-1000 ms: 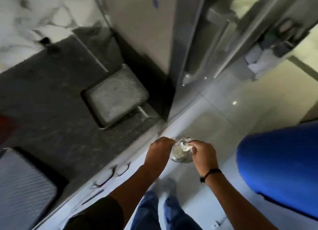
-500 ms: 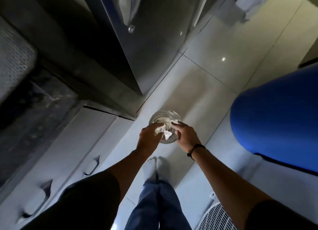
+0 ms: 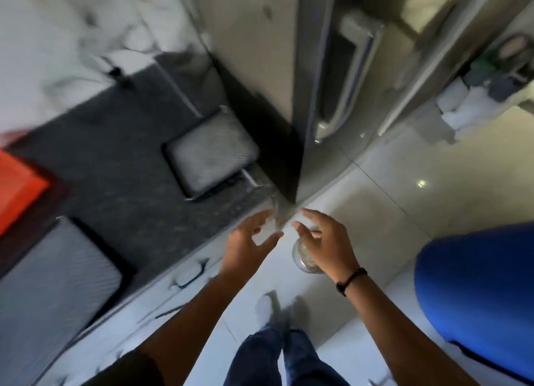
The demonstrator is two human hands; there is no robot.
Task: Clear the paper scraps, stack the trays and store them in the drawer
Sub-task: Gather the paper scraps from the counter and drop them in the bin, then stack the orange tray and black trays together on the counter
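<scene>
Hands: we are seeing the left hand (image 3: 245,248) and right hand (image 3: 326,245) spread, each grip holding nothing. A clear container (image 3: 303,260) is showing blurred, half-hidden below the right. Two trays (image 3: 211,154) (image 3: 55,276) are lying apart on the counter (image 3: 115,166).

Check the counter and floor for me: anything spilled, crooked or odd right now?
Nothing spilled that I can see, though the frame is blurred. Two grey trays sit apart on the dark counter, not stacked. A clear container sits below the open right hand; the left hand is open too.
</scene>
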